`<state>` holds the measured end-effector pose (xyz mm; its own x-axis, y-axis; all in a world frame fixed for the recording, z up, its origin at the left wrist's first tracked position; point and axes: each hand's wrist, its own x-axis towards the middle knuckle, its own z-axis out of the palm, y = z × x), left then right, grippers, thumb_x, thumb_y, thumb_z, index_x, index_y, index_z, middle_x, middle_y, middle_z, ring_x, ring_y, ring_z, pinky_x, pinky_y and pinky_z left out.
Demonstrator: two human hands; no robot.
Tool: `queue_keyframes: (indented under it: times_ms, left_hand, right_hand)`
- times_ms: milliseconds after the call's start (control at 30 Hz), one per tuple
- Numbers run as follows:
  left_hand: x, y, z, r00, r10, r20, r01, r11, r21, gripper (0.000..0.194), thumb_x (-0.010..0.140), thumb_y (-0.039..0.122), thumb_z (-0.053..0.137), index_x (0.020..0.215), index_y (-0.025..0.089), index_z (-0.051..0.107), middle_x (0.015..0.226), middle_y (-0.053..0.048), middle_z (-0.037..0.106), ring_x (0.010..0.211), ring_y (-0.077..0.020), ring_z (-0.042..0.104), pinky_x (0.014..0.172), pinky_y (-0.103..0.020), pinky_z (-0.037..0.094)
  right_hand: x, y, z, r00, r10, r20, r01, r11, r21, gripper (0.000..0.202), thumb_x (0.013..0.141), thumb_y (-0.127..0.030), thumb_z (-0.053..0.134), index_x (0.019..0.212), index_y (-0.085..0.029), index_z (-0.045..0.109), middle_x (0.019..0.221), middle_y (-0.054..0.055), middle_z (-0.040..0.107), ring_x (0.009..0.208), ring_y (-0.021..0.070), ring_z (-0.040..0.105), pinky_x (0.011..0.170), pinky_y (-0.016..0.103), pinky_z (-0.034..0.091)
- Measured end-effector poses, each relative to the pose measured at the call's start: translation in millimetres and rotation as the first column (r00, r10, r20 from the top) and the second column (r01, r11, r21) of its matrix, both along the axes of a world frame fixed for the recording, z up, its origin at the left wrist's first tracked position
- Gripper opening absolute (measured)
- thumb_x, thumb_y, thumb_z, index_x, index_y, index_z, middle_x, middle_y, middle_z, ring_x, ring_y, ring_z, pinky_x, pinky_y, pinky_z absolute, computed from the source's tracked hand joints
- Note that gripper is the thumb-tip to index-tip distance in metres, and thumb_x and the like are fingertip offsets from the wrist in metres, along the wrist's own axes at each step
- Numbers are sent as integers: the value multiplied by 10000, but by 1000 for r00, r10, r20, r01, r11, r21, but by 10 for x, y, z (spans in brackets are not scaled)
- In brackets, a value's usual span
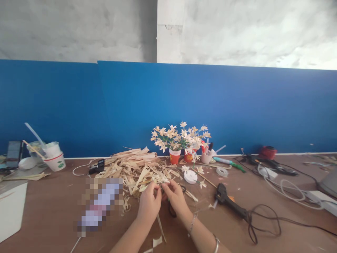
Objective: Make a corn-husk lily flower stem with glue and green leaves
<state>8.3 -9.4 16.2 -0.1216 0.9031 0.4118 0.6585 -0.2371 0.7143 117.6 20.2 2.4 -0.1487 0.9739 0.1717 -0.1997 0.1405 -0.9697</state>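
Both hands meet above the table's middle, fingertips close together. My left hand [150, 201] is pinched, and my right hand [174, 197] is pinched beside it. A small pale piece shows at the fingertips; its exact shape is too small to tell. Just beyond the hands lies a heap of dry, pale husk strips [137, 163]. Pale husk flowers [172, 133] on green stems stand in a red paper cup [174, 157], with another red cup [188, 156] to its right. Dark scissors [172, 209] lie partly hidden by my right hand.
A black glue gun [229, 201] with a looping cord lies at the right, near a tape roll [222, 172] and a white round container [190, 176]. White cables and a power strip [322, 202] are farther right. Paper cups [55, 162] stand at the left, behind a blurred object [100, 205].
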Motion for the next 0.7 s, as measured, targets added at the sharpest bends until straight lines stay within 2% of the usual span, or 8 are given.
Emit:
queue_keyframes:
  times_ms: [533, 700]
  left_hand:
    - [0, -9, -24, 995, 4, -103, 1, 998, 57, 153, 824, 199, 410, 714, 211, 516, 678, -16, 628, 645, -176, 612, 562, -246, 399]
    - [0, -19, -15, 993, -3, -119, 9, 998, 57, 162, 827, 201, 400, 714, 215, 516, 685, -18, 628, 642, -177, 612, 563, -251, 400]
  right_hand:
    - [-8, -5, 58, 996, 2, -85, -15, 989, -149, 391, 617, -504, 695, 696, -154, 540, 598, -25, 566, 476, 106, 541, 438, 203, 432]
    - [-4, -2, 56, 998, -2, -58, -6, 989, -148, 397, 621, -516, 683, 685, -157, 528, 585, -28, 558, 459, 100, 530, 437, 205, 427]
